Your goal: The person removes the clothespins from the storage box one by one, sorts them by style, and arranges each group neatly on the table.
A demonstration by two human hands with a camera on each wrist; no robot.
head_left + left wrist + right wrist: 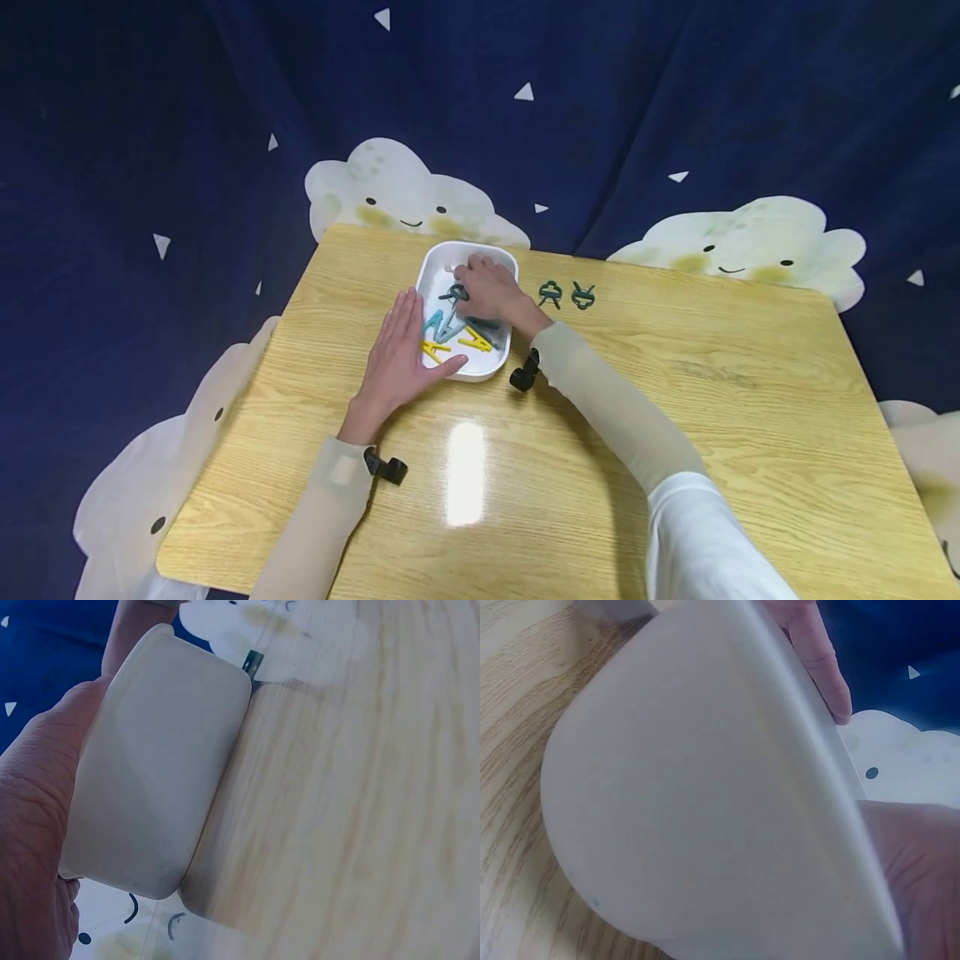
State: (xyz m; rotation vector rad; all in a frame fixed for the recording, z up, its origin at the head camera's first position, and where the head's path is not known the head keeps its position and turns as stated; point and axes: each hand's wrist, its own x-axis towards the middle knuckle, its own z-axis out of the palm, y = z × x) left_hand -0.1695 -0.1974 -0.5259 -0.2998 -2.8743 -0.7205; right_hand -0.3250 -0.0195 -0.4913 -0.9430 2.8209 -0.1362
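A white plastic basin (467, 375) holds several clothespins and clips. My left hand (397, 354) rests along its left side with straight fingers, the thumb over the near rim. Inside, my right hand (493, 287) reaches down with bent fingers near a dark green clip (454, 292); the fingertips are partly hidden, so a grasp is unclear. Nearer the front lie a yellow clothespin (476, 339), another by the left thumb, and a light blue clothespin (432, 322). Both wrist views show mostly the basin's outer wall (157, 765), with the basin's contents hidden.
Two dark green clips, one (550, 293) beside the other (582, 295), lie on the wooden table (712, 433) right of the basin. A dark blue curtain (600, 125) with cloud shapes hangs behind the far edge. Each wrist carries a small black camera.
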